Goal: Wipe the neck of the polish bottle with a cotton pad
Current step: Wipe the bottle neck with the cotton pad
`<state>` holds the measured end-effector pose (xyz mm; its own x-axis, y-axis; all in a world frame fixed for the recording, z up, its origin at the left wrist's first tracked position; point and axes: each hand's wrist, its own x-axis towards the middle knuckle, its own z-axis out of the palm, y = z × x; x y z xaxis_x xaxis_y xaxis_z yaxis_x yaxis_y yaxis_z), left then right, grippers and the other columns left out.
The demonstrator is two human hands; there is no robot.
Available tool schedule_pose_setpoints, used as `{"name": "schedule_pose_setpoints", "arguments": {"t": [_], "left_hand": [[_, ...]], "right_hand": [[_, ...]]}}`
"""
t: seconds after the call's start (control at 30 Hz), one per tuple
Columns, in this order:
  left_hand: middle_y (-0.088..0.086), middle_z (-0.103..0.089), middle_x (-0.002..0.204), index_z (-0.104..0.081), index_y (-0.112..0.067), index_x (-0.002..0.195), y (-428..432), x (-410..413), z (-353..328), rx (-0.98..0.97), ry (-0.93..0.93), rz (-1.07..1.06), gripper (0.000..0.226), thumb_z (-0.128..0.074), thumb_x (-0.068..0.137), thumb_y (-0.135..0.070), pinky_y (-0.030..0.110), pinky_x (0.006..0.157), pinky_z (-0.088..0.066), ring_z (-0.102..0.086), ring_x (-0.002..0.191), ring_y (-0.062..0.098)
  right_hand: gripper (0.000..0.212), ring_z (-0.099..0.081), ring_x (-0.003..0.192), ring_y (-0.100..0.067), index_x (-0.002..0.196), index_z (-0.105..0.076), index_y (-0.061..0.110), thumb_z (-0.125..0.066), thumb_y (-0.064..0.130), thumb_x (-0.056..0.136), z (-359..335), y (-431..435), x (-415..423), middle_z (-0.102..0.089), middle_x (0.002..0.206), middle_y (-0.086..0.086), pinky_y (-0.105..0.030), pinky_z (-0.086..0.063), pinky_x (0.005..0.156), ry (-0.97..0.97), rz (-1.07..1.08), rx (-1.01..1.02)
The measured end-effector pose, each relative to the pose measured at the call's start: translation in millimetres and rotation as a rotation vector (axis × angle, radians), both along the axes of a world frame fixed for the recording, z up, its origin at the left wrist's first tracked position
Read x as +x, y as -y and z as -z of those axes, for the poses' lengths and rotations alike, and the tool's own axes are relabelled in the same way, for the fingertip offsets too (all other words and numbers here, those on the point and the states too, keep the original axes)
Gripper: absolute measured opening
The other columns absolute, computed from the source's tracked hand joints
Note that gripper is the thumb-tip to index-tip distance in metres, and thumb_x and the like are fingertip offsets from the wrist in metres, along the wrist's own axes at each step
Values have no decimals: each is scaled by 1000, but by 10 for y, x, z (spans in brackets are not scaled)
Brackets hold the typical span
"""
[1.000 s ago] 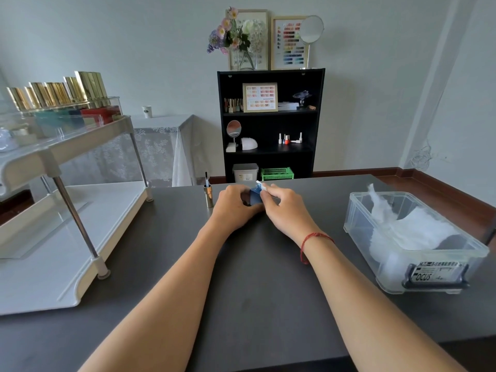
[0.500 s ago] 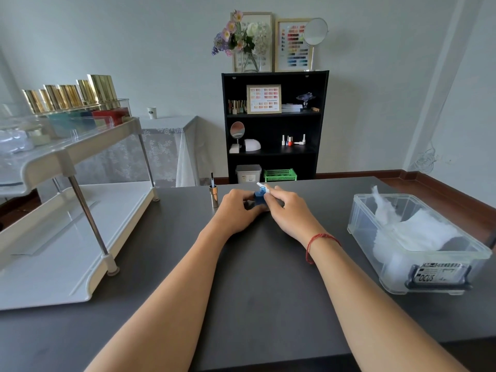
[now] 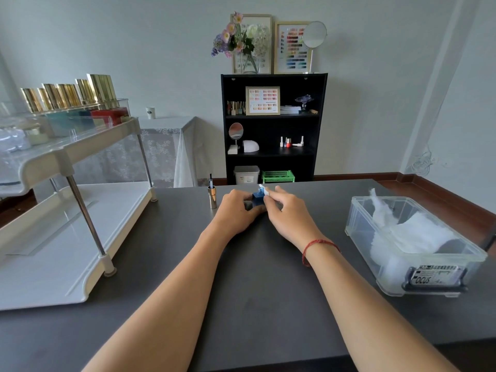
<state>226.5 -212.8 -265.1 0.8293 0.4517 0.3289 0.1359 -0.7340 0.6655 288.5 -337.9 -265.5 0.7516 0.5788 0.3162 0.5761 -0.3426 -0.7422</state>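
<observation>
A small blue polish bottle (image 3: 258, 196) stands uncapped on the dark table (image 3: 257, 285), its threaded neck showing at the top. My left hand (image 3: 237, 210) wraps the bottle's body from the left. My right hand (image 3: 288, 210) pinches a white cotton pad (image 3: 265, 190) against the right side of the neck. The bottle's gold cap with its brush (image 3: 212, 196) stands upright just left of my left hand. Most of the bottle is hidden behind my fingers.
A clear plastic box (image 3: 413, 245) of white cotton sits on the table at right. A white two-tier rack (image 3: 67, 237) with gold-capped bottles stands at left. A black shelf unit (image 3: 272, 127) is against the far wall.
Both hands stay on the bottle. The pad in my right fingers has shifted slightly around the neck; the view has tilted a little.
</observation>
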Motion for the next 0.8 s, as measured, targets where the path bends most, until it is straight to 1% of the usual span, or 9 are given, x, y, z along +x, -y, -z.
{"name": "schedule_pose_setpoints", "arguments": {"t": [0.17,0.3,0.43,0.5,0.57,0.63,0.67,0.7,0.8], "left_hand": [[12,-71,81,-74,-6,91,28,11,14,20,20,-48,22,-68,85,-26,37,70,-54,-65,76,26],[7,-71,77,-75,-8,87,33,9,4,13,51,-52,17,-69,84,-24,33,67,-53,-65,73,22],[-5,-62,62,-70,-14,74,38,-2,-16,-6,73,-62,12,-71,82,-23,22,59,-44,-55,57,5],[-3,-67,65,-74,-12,79,43,-25,-20,-8,70,-39,13,-71,82,-25,22,58,-45,-56,58,5],[3,-73,77,-77,-12,94,46,-64,-20,-2,53,0,19,-70,83,-26,24,62,-51,-62,66,9],[4,-74,83,-76,-15,103,34,-100,-15,7,37,31,22,-69,85,-25,17,63,-50,-62,68,9],[3,-75,85,-76,-16,105,24,-110,-15,-4,41,45,22,-69,85,-23,15,67,-50,-63,71,8],[2,-75,90,-76,-15,105,8,-115,-18,-28,49,56,21,-70,85,-21,18,75,-52,-66,79,9],[4,-72,107,-72,-11,111,-37,-113,-33,-111,47,61,29,-73,83,-21,33,95,-52,-65,103,17]], "right_hand": [[40,-41,135,-24,136,-49,24,-42,34,98,-16,-22,10,-34,153,-4,-40,-34,112,-4,-7,-1],[41,-41,135,-23,137,-48,24,-41,35,98,-15,-48,22,-34,152,-4,-41,-33,113,-32,-7,11],[42,-37,138,-24,137,-48,26,-41,37,97,1,-44,15,-35,152,-3,-44,-31,114,-50,-19,12],[41,-38,137,-23,136,-49,25,-42,36,97,6,-42,28,-36,152,-4,-43,-31,114,-51,-12,17],[40,-41,135,-22,134,-51,24,-42,35,97,7,-38,49,-37,151,-5,-41,-32,113,-50,-2,22],[40,-43,133,-20,134,-52,24,-42,35,97,6,-35,64,-37,151,-5,-39,-33,112,-51,-5,29],[40,-45,131,-19,134,-52,24,-42,35,97,1,-36,68,-37,151,-4,-38,-35,110,-51,-10,33],[40,-47,130,-19,134,-52,24,-42,35,97,-2,-36,69,-37,151,-4,-37,-38,108,-52,-16,34],[40,-45,131,-18,134,-51,25,-41,36,97,-7,-37,75,-36,152,-2,-31,-38,106,-55,-30,41]]}}
